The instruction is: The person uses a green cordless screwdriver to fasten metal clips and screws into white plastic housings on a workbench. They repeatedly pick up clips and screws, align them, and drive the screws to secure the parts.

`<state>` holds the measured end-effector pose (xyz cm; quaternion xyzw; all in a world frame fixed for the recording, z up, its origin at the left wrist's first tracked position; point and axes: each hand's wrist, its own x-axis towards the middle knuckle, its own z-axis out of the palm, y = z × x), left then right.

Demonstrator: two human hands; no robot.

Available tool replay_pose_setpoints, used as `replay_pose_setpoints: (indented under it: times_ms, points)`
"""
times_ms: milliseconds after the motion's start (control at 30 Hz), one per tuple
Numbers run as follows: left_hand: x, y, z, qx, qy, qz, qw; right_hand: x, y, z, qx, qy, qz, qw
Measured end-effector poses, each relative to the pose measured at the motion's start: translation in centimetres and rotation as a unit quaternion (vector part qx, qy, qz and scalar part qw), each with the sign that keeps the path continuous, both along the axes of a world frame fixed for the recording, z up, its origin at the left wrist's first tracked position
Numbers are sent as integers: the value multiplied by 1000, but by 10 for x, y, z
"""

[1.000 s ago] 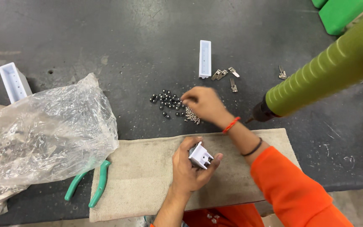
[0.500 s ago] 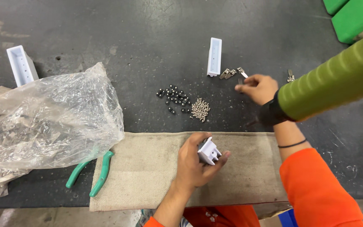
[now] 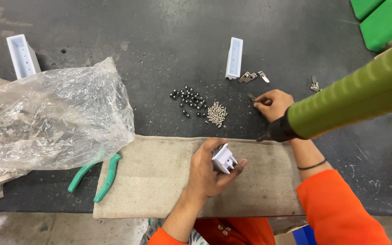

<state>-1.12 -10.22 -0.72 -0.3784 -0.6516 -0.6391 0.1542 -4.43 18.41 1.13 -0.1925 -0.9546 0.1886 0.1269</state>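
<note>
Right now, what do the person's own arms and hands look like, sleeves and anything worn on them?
Both hands are bare, no gloves. The left hand has a bare forearm, with a bright orange sleeve edge showing only near the bottom of the frame. The right hand comes out of a bright orange sleeve pushed up the forearm, with a thin dark band below the wrist. No rings or watch can be made out.

Orange sleeves on both arms, thin black band on right wrist (image 3: 311, 166), bare hands

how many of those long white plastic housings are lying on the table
2. One white housing lies at far left behind the plastic bag; the other lies top centre beside the metal clips. The bag may hide more.
</note>
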Motion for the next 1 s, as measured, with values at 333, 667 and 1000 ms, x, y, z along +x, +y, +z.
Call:
replay_pose_setpoints:
  times_ms: [333, 667, 1000]
  points:
    - [0, -1, 4, -8, 4, -2, 1000, 52, -27, -1, -253, 101, 26, 962]
    - [-1, -4, 4, -16, -6, -31, 999, 147, -158, 48, -320, 268, 128, 899]
    - [-1, -6, 2, -11, -30, -41, 999, 132, -172, 62, -182, 230, 150, 944]
